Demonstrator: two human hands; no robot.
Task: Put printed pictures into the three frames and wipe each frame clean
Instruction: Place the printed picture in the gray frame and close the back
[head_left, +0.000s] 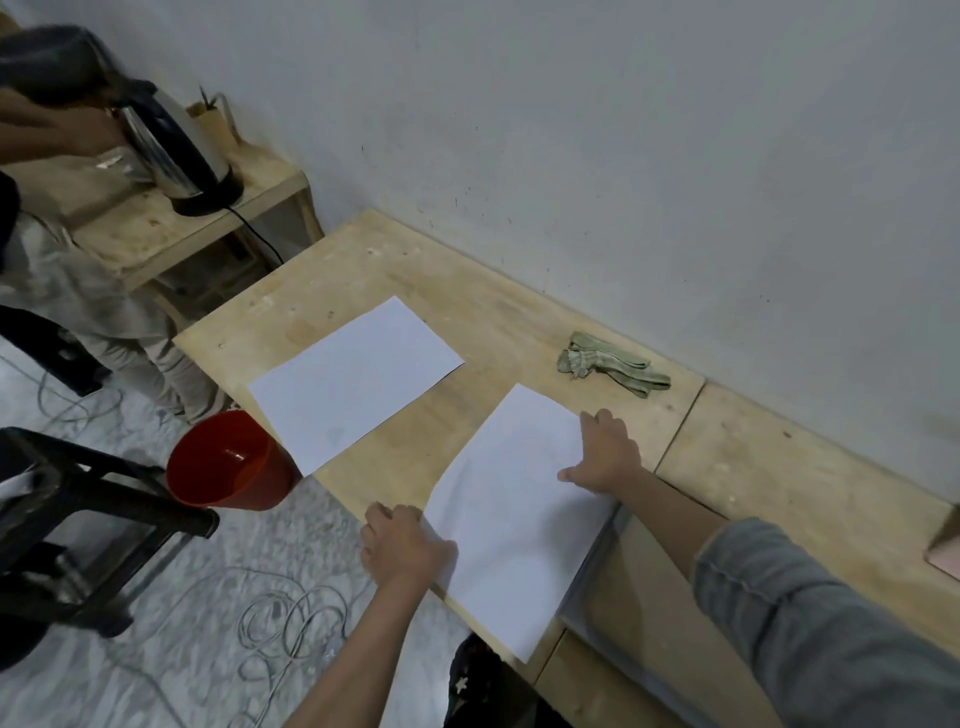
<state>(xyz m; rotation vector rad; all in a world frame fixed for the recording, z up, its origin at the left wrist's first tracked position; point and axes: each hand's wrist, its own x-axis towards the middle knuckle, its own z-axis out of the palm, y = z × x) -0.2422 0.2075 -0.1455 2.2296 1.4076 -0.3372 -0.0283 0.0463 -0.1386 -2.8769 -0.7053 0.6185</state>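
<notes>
Two white sheets lie blank side up on the wooden table (498, 317). The far sheet (353, 382) rests flat near the table's left end. The near sheet (514, 514) overhangs the front edge. My left hand (402, 545) grips its left edge, fingers curled over the paper. My right hand (605, 452) presses on its right edge with fingers spread. A grey frame edge (597, 566) shows under the near sheet's right side. A crumpled green cloth (613, 364) lies by the wall, beyond my right hand.
A red bucket (228, 462) stands on the floor by the table's left corner. Another person at far left handles a steel kettle (171, 150) on a lower wooden stand. A black stool (88, 519) and loose cables (291, 623) occupy the floor.
</notes>
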